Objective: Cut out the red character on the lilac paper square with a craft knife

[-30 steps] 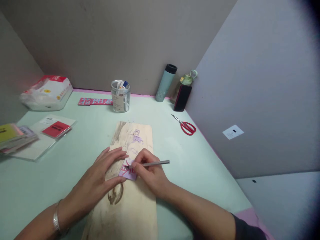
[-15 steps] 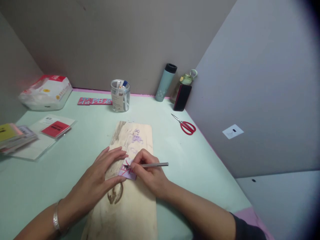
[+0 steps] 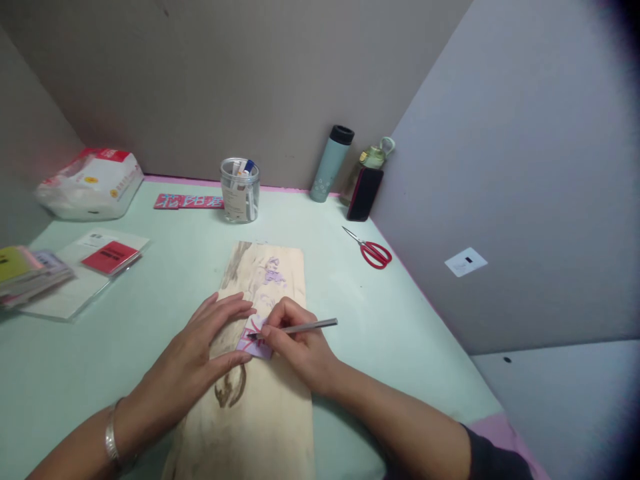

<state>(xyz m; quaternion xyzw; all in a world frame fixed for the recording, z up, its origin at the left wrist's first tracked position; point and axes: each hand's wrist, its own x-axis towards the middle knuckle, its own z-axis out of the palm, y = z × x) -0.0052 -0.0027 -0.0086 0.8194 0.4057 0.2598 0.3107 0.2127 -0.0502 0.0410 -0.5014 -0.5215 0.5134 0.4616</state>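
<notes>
A small purple card (image 3: 261, 348) with red character strokes lies on a pale wooden board (image 3: 270, 427). My left hand (image 3: 213, 337) frames the card from the left, its thumb on the lower edge and fingertips by the upper corner, holding it down. In my right hand (image 3: 297, 347) is a slim silver craft knife (image 3: 315, 325), gripped like a pen, its dark tip touching the red strokes. The fine shape of that tip is too small to make out. Purple marks and a dark brown ring-shaped knot show on the board.
Red-handled scissors (image 3: 369, 249) lie at right. Behind stand a clear cup of pens (image 3: 240, 200), a teal tumbler (image 3: 330, 167), a green bottle (image 3: 373, 157) and a phone (image 3: 365, 193). Pink lettered strips (image 3: 189, 201), a tissue pack (image 3: 95, 187) and card packets (image 3: 111, 257) occupy the left.
The craft knife's tip has shifted slightly left and down on the card, and its rear end has risen a little. My left hand stays in place.
</notes>
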